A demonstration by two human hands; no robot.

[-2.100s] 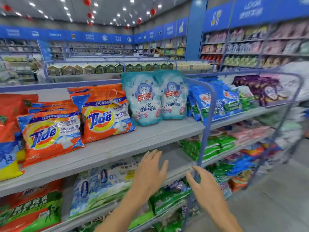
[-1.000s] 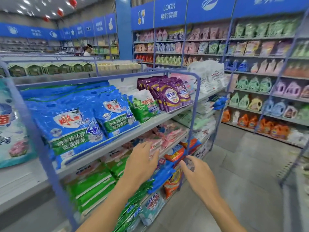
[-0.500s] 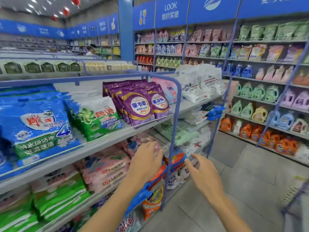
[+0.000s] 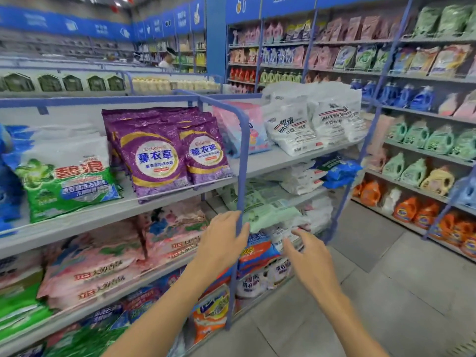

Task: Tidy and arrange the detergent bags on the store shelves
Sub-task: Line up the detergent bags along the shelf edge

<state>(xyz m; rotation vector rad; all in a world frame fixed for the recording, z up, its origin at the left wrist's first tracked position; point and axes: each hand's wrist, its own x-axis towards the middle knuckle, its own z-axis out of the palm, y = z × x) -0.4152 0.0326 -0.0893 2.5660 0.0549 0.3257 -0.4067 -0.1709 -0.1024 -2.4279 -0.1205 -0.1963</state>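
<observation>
Purple detergent bags (image 4: 157,155) lean upright on the top shelf (image 4: 128,204), with a green and white bag (image 4: 67,181) to their left. White washing-powder bags (image 4: 309,124) and a pink bag (image 4: 231,127) stand further right. Pink bags (image 4: 103,264) lie stacked one shelf down. My left hand (image 4: 221,243) hovers in front of the blue divider post (image 4: 240,181), fingers relaxed and holding nothing. My right hand (image 4: 309,258) is stretched out beside it, fingers spread and loosely bent, also holding nothing.
A blue bag (image 4: 337,171) sticks out over the edge of the middle shelf at the right end. Across the tiled aisle floor (image 4: 373,292) stands a wall of shelves with detergent bottles (image 4: 412,207). Another person (image 4: 166,59) stands far back.
I have moved right along the shelves, from the orange Tide bags past the blue ones to the purple and white bags. Both hands stay raised in front of me, holding nothing.
</observation>
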